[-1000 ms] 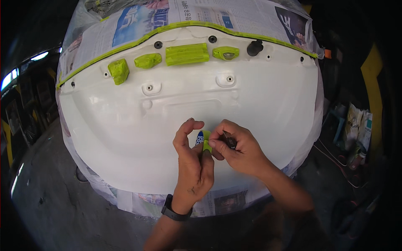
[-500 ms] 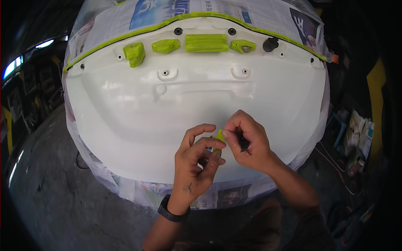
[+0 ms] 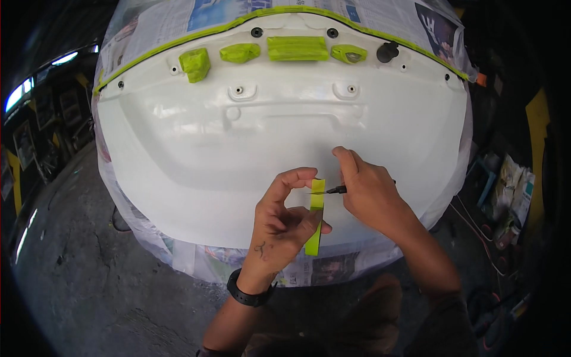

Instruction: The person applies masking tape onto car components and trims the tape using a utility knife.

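Observation:
My left hand (image 3: 282,220), with a black band on its wrist, pinches a short strip of yellow-green masking tape (image 3: 318,201) held upright, its lower end hanging below the fingers. In my right hand (image 3: 372,187) is a craft knife (image 3: 338,190) with a dark handle. Its thin blade points left and lies across the upper part of the tape; I cannot tell whether it cuts in. Both hands are over the near part of a white car panel (image 3: 196,143). Along the panel's far side, several fittings are wrapped in the same tape, among them a wide middle one (image 3: 297,49).
Newspaper (image 3: 262,18) and plastic film cover the area beyond the panel, edged by a tape line (image 3: 214,28). A black round fitting (image 3: 388,52) stands at the far right. Bags (image 3: 514,190) and cables lie on the floor at the right.
The knife's blade has come out from my right hand onto the tape. My left hand now holds the strip upright and fully in sight. The view has shifted slightly.

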The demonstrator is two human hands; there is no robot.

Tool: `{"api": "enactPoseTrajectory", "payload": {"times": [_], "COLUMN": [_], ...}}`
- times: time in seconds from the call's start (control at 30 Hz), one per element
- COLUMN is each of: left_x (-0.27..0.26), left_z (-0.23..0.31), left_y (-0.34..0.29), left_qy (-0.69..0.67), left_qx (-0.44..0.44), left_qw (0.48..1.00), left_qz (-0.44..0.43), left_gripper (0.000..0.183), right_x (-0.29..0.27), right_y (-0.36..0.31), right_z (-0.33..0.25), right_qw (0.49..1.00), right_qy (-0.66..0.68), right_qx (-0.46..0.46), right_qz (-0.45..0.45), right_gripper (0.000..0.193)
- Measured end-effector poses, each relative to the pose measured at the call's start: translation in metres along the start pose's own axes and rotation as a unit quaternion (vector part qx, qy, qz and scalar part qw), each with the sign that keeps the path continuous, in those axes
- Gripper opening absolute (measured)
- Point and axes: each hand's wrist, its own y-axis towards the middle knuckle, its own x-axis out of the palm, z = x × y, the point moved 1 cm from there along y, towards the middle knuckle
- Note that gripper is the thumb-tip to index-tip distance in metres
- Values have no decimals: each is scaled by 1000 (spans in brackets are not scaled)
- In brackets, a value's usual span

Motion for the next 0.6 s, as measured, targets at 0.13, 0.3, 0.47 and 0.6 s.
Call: {"api": "enactPoseTrajectory", "payload": {"times": [0.13,0.3,0.47,0.6], "left_x": [3,2,8,1], "left_z": [14,11,10,11], "left_y": [-2,2,1,-5], "left_qy": [-66,-41,54,78], "left_qx": [64,69,46,62], "left_qw": [996,997,997,994], "left_qz": [13,-5,-21,-46], "left_gripper": [75,81,89,96], "right_x": [3,-28,-37,-53], "right_y": [-7,3,14,31], "right_z": [34,5,-5,0], "right_qw": [999,928,933,937], "right_qy": [-38,368,348,337], "right_qx": [-5,-4,-86,-85], "right_qz": [0,63,35,34], "right_gripper": [40,16,14,13]}}
